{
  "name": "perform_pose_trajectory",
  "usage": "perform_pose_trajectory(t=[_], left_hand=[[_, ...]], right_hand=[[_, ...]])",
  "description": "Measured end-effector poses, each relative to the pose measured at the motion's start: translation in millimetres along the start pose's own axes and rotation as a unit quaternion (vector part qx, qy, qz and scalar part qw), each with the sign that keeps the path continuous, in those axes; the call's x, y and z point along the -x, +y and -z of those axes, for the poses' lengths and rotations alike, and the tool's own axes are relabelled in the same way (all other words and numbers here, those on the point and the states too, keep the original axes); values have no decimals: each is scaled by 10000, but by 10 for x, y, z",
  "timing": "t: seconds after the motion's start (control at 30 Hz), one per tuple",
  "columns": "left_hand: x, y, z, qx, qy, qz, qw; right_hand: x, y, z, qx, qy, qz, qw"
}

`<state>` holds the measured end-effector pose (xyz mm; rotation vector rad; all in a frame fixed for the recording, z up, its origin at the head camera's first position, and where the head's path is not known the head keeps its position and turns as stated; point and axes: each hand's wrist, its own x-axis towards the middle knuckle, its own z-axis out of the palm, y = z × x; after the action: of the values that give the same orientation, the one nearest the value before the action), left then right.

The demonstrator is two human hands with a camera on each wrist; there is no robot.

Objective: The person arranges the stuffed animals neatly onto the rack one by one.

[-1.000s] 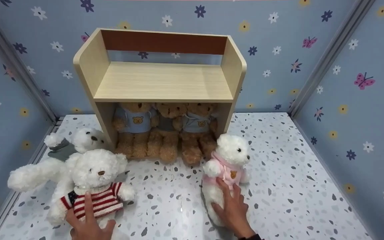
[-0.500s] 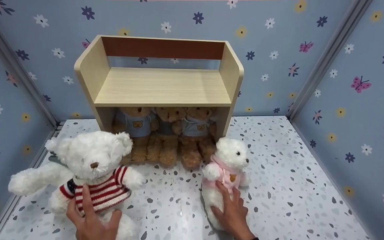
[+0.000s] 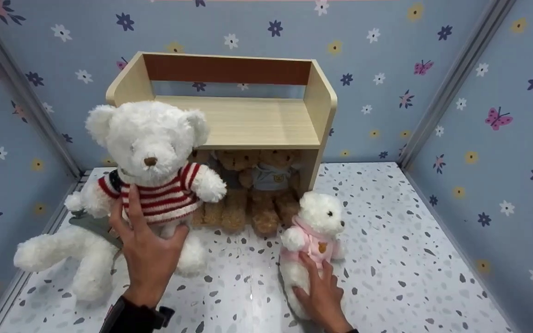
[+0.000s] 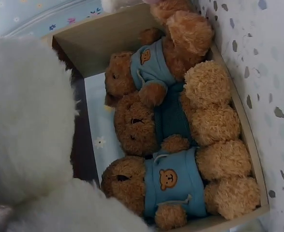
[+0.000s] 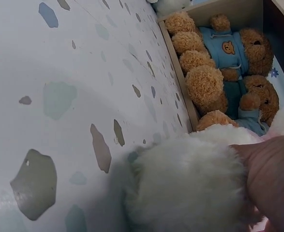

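My left hand (image 3: 153, 249) grips a white teddy bear (image 3: 153, 134) in a red-and-white striped sweater by its lower body. The bear is raised in front of the left part of a wooden shelf (image 3: 248, 120). White fur (image 4: 25, 121) fills the left of the left wrist view. My right hand (image 3: 320, 291) holds a smaller white teddy bear (image 3: 319, 212) in a pink hoodie round its middle, at the floor right of the shelf's front. In the right wrist view its fur (image 5: 190, 183) lies beside my thumb.
Three brown teddy bears sit in the shelf's lower compartment; one (image 4: 175, 183) wears a blue hoodie. Another white bear (image 3: 58, 249) in a green top lies on the speckled floor (image 3: 396, 259) at left, partly hidden. Flowered panels (image 3: 493, 185) close in the sides and back.
My left hand has lifted the striped-sweater bear up from the floor, uncovering the green-topped bear's legs and hiding part of the shelf. My right hand stays on the pink-hoodie bear.
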<state>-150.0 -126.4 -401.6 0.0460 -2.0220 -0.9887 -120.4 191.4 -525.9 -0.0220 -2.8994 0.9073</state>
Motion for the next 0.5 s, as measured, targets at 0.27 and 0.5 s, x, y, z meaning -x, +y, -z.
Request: perform_pose_trajectory(t=[0.27,0.5], left_hand=[[-460,141,-260,670,297,131,9972],[-849,243,-440,748,452,10,9962]], right_hand=[[-1,9,2,-108,-19,-4,9999],[-22,-8,-1,-44,-148,-191,9997]])
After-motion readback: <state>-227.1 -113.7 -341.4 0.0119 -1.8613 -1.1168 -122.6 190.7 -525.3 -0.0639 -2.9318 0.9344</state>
